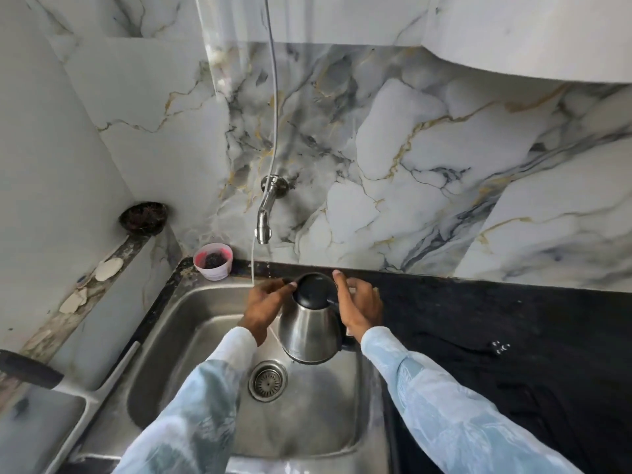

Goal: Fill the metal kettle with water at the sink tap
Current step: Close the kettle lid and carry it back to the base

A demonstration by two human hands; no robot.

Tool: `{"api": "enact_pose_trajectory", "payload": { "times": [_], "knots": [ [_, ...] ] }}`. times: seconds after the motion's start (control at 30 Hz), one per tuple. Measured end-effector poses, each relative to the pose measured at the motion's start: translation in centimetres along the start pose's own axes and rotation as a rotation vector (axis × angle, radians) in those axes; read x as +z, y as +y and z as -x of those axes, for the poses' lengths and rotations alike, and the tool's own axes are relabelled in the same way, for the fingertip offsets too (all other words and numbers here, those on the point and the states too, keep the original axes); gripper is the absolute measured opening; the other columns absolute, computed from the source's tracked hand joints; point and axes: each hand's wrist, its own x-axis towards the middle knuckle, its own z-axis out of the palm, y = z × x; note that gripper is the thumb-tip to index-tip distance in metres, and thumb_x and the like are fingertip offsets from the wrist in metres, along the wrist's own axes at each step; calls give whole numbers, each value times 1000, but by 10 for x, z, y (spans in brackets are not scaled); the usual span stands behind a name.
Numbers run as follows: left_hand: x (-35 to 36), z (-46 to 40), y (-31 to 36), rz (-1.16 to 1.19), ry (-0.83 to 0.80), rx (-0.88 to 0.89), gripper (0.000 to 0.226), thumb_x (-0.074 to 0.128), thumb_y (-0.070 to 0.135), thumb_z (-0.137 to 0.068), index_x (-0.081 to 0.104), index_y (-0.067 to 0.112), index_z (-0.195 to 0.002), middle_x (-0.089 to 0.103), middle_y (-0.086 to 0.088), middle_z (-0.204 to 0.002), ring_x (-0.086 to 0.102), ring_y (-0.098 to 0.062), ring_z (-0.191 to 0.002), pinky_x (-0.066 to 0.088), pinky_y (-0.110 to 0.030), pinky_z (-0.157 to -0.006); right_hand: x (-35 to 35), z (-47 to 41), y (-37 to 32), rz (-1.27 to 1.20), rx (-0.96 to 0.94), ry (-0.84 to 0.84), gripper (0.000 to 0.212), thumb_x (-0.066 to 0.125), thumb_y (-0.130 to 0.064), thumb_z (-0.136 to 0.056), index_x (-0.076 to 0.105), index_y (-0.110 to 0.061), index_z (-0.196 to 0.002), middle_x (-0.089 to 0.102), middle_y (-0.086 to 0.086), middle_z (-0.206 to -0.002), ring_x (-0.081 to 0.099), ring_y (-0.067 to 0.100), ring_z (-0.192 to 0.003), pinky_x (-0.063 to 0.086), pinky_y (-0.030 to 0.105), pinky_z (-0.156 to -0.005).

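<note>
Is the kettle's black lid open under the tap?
No: the black lid sits shut on the kettle, held over the sink by the left hand and the right hand.

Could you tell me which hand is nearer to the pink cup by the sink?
Left. The left hand is just right of the pink cup; the right hand is beyond the kettle.
</note>
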Motion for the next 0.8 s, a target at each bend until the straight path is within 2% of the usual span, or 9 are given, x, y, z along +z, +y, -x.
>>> {"api": "enact_pose_trajectory", "payload": {
  "times": [0.07,0.2,0.3,0.37,0.43,0.5,0.6,0.7,0.8],
  "knots": [
    [24,25,-8,-13,-77,-1,18,77,19,-90,79,13,-107,79,0,-100,66,-13,-97,47,-18,-78,-36,14,21,11,3,24,52,49,-73,-88,59,-28,-65,75,5,-84,68,36,-96,53,42,-86],
    [80,81,-26,1,-163,6,26,80,26,-87,80,16,-111,80,7,-103,70,-2,-93,46,-19,-78,-111,33,61,73,-12,40,51,48,-73,-84,68,-28,-72,77,5,-84,70,35,-93,55,45,-86],
    [127,116,-42,-6,-225,-1,16,81,23,-87,82,19,-103,81,20,-88,70,14,-79,49,-8,-68,-169,53,95,115,14,74,48,52,-68,-91,73,-26,-81,76,3,-82,70,33,-91,55,45,-86],
    [149,136,-52,-40,-267,-27,9,81,17,-87,80,18,-95,78,22,-78,68,16,-72,49,-3,-61,-194,64,110,142,4,110,44,54,-65,-93,71,-27,-78,70,-5,-70,68,29,-81,51,39,-76],
    [203,198,-69,-22,-214,-14,6,80,13,-87,77,18,-88,76,21,-72,68,15,-68,48,-3,-59,-260,90,156,143,-31,83,42,56,-62,-94,71,-27,-78,64,-12,-62,63,22,-73,43,34,-71],
    [202,202,-68,-41,-229,5,5,81,17,-87,78,15,-91,75,17,-77,68,8,-72,48,-5,-62,-257,90,163,170,-54,92,42,57,-60,-96,74,-24,-84,61,-15,-61,61,19,-73,40,33,-71],
    [201,201,-72,-82,-228,-12,23,83,23,-85,79,9,-102,72,4,-88,66,-5,-80,49,-9,-69,-261,97,162,178,-45,109,43,53,-60,-97,70,-25,-78,58,-17,-60,60,18,-73,39,32,-69],
    [202,218,-82,-64,-179,0,13,87,24,-82,79,19,-91,77,14,-76,70,6,-73,51,-6,-65,-263,109,177,190,-93,77,39,52,-56,-99,70,-27,-82,65,-12,-66,65,22,-77,39,32,-69],
    [206,218,-79,-82,-179,11,18,88,26,-79,78,18,-92,76,17,-71,70,10,-69,50,-5,-63,-266,111,177,234,-138,99,38,51,-55,-100,74,-25,-93,75,-1,-77,69,28,-82,41,33,-68]
  ]
}}
